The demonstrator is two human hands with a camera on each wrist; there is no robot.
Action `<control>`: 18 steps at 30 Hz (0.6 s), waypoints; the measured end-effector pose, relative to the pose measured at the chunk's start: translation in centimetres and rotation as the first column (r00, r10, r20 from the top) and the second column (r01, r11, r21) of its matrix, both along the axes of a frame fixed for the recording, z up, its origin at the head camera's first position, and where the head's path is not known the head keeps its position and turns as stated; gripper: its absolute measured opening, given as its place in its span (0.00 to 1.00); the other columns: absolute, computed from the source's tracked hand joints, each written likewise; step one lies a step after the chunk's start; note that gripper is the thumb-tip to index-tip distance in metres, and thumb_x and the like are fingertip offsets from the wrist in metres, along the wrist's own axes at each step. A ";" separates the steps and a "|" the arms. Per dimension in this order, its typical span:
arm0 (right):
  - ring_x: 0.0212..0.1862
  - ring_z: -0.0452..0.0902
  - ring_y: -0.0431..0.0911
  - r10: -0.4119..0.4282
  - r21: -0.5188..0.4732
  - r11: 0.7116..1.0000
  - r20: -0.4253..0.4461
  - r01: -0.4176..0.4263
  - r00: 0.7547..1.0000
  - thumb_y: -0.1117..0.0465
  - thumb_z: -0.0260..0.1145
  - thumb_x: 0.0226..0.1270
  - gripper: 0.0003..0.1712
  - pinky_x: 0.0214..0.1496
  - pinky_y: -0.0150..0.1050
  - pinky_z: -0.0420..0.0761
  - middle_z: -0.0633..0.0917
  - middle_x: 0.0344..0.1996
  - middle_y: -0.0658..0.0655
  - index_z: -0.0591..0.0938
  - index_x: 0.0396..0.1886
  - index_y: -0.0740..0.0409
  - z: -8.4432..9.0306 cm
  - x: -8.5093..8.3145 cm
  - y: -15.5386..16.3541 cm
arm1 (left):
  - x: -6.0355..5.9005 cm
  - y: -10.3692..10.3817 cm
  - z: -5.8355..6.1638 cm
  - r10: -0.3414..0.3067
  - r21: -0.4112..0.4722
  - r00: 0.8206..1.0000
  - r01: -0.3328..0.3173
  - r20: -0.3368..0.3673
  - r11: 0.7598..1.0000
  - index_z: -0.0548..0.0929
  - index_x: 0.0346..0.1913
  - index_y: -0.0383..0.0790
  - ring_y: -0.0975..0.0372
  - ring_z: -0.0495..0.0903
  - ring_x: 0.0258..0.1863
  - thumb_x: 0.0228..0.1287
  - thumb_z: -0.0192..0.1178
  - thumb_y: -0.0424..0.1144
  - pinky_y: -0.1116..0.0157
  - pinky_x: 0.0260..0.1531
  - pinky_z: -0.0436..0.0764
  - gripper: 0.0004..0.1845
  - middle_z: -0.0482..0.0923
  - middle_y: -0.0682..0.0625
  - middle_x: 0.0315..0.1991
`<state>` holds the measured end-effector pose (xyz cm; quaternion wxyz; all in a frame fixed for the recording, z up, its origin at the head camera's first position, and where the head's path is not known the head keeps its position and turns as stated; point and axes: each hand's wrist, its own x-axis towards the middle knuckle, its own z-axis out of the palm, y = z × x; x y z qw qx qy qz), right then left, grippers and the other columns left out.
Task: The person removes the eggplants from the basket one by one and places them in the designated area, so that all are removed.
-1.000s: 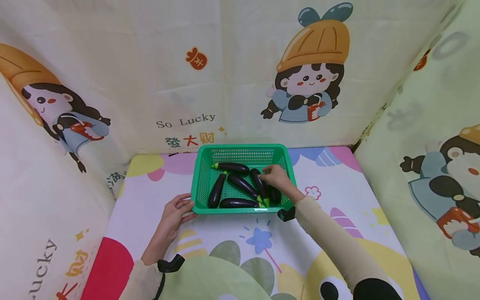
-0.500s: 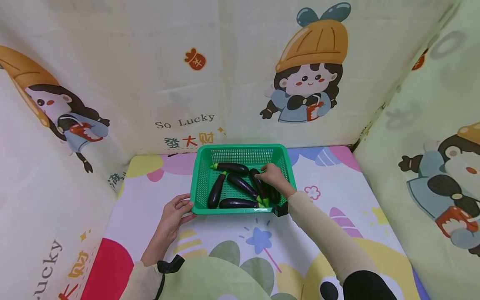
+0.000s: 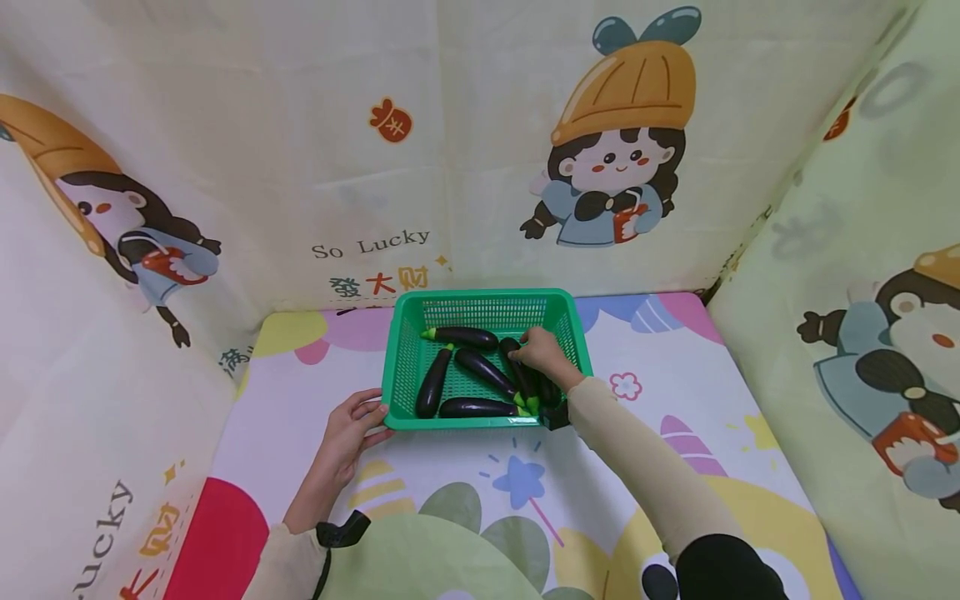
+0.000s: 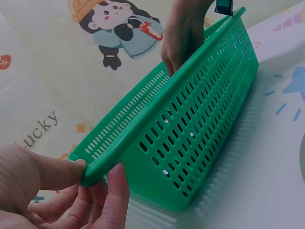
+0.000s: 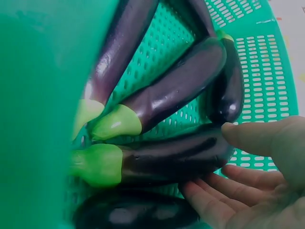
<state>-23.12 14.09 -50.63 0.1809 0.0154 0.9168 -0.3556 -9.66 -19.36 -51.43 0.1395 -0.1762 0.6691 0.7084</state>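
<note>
A green plastic basket [image 3: 495, 312] holds several dark purple eggplants with green stem ends. My left hand [image 3: 351, 432] pinches its near left corner, thumb on top of the rim [image 4: 143, 117] and curled fingers beneath. Inside the right half, my right hand [image 3: 549, 353] grips the blunt end of one eggplant [image 5: 171, 160]. In the right wrist view the thumb [image 5: 248, 138] lies along its upper side, with the fingers [image 5: 209, 198] at its lower side. Another eggplant [image 5: 138, 210] lies right below it, partly behind my fingers; a diagonal eggplant [image 5: 174, 83] lies just above.
The basket stands near the back of a table covered with a cartoon-print cloth [image 3: 480, 454]. A printed fabric wall [image 3: 480, 167] rises right behind it, with more fabric on both sides. An eggplant [image 3: 467, 337] lies along the back of the basket, another [image 3: 433, 383] at the left.
My right wrist and forearm have shifted left and turned slightly, and the hand sits a little lower over the eggplant. The left hand and basket stay in place.
</note>
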 end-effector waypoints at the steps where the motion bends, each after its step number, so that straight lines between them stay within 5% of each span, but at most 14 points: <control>1: 0.20 0.47 0.41 0.000 0.001 1.000 -0.002 0.000 1.000 0.60 0.72 0.70 0.33 0.23 0.35 0.54 0.54 0.15 0.47 0.59 0.15 0.52 0.0 0.0 0.0 | 0.0 0.0 0.0 -0.001 0.000 1.000 0.001 0.000 1.000 0.67 0.74 0.32 0.67 0.87 0.37 0.77 0.59 0.32 0.56 0.48 0.89 0.27 0.84 0.57 0.42; 5: 0.21 0.51 0.42 -0.002 0.030 1.000 -0.002 0.002 1.000 0.60 0.73 0.70 0.26 0.23 0.35 0.57 0.57 0.16 0.47 0.68 0.17 0.55 -0.1 0.0 -0.1 | 0.1 0.1 0.0 -0.003 0.002 1.000 0.003 -0.002 1.000 0.67 0.74 0.32 0.67 0.87 0.37 0.77 0.60 0.33 0.56 0.49 0.89 0.27 0.84 0.57 0.42; 9: 0.25 0.58 0.44 -0.006 0.056 0.998 -0.001 0.006 1.000 0.60 0.73 0.69 0.13 0.26 0.36 0.62 0.63 0.21 0.48 0.81 0.29 0.64 -0.2 0.0 -0.1 | 0.2 0.1 0.0 -0.001 0.000 1.000 0.001 0.000 1.000 0.67 0.74 0.33 0.67 0.87 0.37 0.77 0.60 0.33 0.56 0.49 0.89 0.27 0.84 0.57 0.43; 18: 0.30 0.65 0.46 0.001 0.065 0.998 -0.023 0.001 1.000 0.61 0.73 0.69 0.12 0.28 0.35 0.67 0.72 0.26 0.51 0.86 0.39 0.68 0.2 0.3 -0.3 | 0.1 0.1 0.0 0.009 -0.002 1.000 -0.009 0.000 1.000 0.68 0.74 0.33 0.67 0.87 0.37 0.77 0.60 0.34 0.57 0.48 0.89 0.27 0.84 0.57 0.43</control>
